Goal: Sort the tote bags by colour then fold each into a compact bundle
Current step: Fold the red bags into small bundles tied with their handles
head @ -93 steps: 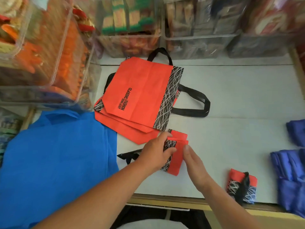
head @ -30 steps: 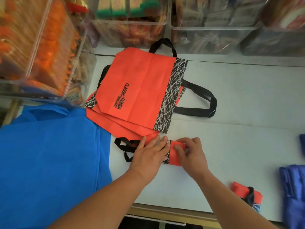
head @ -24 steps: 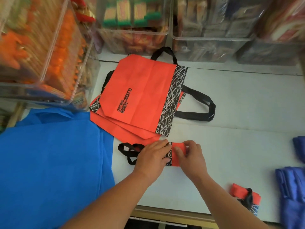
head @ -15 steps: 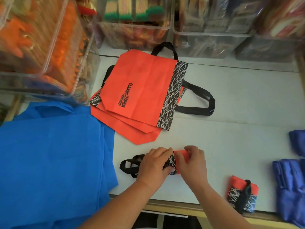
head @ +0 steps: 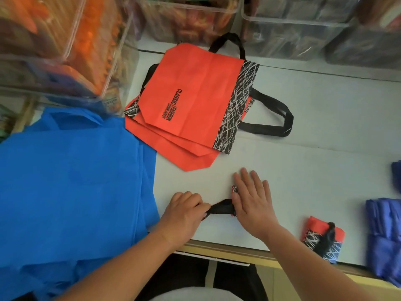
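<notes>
Handles pulled taut, bundle pinned: the fold could spring open.
The left hand pinches the black handles of the folded orange tote, which lies mostly hidden under the flat, spread right hand near the front edge of the table. Lift that palm or tug too hard and the fabric would likely unroll; the fold's tightness cannot be seen.

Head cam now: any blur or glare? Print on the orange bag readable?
Head view: clear bins smeared at top and left; orange bag print sharp, readable; left hand and its grip on the black handle crisp; light soft, no glare on the table.
</notes>
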`<state>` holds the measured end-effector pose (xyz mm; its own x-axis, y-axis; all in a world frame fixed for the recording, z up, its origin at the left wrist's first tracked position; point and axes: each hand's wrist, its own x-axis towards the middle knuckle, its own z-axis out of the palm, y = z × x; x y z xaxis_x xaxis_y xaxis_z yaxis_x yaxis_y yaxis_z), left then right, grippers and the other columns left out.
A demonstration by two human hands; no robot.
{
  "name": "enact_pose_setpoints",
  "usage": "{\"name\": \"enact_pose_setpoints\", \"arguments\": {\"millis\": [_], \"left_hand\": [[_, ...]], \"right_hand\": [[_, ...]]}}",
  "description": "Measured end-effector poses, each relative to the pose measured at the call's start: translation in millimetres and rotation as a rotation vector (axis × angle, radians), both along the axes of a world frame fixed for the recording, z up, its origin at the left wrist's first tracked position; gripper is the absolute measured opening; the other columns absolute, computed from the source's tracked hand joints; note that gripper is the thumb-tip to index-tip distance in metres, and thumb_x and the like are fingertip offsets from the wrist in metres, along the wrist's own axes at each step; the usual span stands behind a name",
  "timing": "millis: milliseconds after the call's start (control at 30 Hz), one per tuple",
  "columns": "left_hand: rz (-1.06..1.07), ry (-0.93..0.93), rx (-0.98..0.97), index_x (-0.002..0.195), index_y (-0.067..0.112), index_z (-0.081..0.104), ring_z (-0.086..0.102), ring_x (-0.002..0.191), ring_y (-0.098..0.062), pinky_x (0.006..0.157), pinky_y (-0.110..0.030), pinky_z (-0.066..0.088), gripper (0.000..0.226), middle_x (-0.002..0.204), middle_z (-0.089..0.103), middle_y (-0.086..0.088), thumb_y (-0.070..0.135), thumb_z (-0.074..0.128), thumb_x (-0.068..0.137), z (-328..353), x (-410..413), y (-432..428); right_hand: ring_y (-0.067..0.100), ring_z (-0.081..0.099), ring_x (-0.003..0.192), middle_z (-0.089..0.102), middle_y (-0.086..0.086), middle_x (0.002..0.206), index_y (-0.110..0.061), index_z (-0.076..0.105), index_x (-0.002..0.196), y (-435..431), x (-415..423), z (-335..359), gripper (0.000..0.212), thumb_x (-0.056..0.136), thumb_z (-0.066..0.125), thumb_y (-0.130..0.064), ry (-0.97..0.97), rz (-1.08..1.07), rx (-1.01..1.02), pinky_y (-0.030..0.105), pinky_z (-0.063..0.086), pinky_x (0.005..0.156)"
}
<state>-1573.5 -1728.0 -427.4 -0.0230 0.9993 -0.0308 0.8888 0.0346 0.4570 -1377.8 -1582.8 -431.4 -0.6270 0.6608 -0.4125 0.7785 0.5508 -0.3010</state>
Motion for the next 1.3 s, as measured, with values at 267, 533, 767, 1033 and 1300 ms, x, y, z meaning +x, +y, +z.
{"name": "enact_pose_setpoints", "arguments": {"millis": [267, 533, 767, 1033, 1300], "left_hand": [[-0.223, 0.081, -0.046, 0.122, 0.021, 0.062, 0.052, 0.105, -0.018, 0.105, -0.035, 0.038, 0.050, 0.110, 0.058, 0.006, 0.044, 0.077, 0.081, 16.9, 29.6, 30.2], [-0.169, -0.061, -0.086, 0.079, 0.016, 0.068, 0.052, 0.080, -0.023, 0.062, -0.034, 0.049, 0.023, 0.082, 0.054, 0.000, 0.010, 0.086, 0.065, 15.5, 12.7, 43.0], [0.023, -0.568, -0.398, 0.098, 0.018, 0.075, 0.056, 0.122, 0.005, 0.104, -0.025, 0.046, 0.012, 0.114, 0.069, 0.015, 0.020, 0.069, 0.089, 75.1, -43.6, 19.5], [0.593, -1.072, -0.437, 0.088, 0.006, 0.065, 0.076, 0.090, -0.019, 0.093, -0.034, 0.057, 0.021, 0.079, 0.074, -0.011, 0.021, 0.062, 0.102, 95.2, -39.8, 30.0], [1.119, -0.860, -0.410, 0.072, 0.012, 0.050, 0.073, 0.054, -0.026, 0.053, -0.050, 0.062, 0.036, 0.061, 0.057, -0.012, 0.031, 0.064, 0.099, 32.4, -23.5, 44.6]], "right_hand": [[0.001, -0.045, 0.138, -0.031, -0.020, 0.162, -0.045, -0.020, 0.154, 9.9, -2.6, 11.9, 0.071, 0.085, -0.015, -0.065, -0.044, 0.008, -0.180, 0.037, -0.024, 0.119], [0.005, -0.047, 0.138, -0.042, -0.020, 0.154, -0.044, -0.025, 0.151, 11.5, -2.9, 11.9, 0.072, 0.083, -0.018, -0.066, -0.100, 0.071, -0.173, 0.042, -0.020, 0.121], [0.011, -0.046, 0.142, -0.047, -0.017, 0.153, -0.042, -0.028, 0.153, 9.4, -4.7, 10.6, 0.074, 0.085, -0.017, -0.067, -0.150, 0.083, -0.164, 0.044, -0.022, 0.121], [0.016, -0.029, 0.152, -0.032, -0.013, 0.164, -0.038, -0.013, 0.160, 6.6, -12.1, 13.5, 0.107, 0.066, -0.034, -0.084, -0.126, -0.002, -0.145, 0.047, -0.011, 0.124], [0.016, -0.034, 0.150, -0.028, -0.009, 0.167, -0.046, -0.010, 0.159, -5.1, -26.2, 19.3, 0.100, 0.079, 0.024, -0.096, -0.143, -0.163, -0.089, 0.045, -0.015, 0.125]]}}
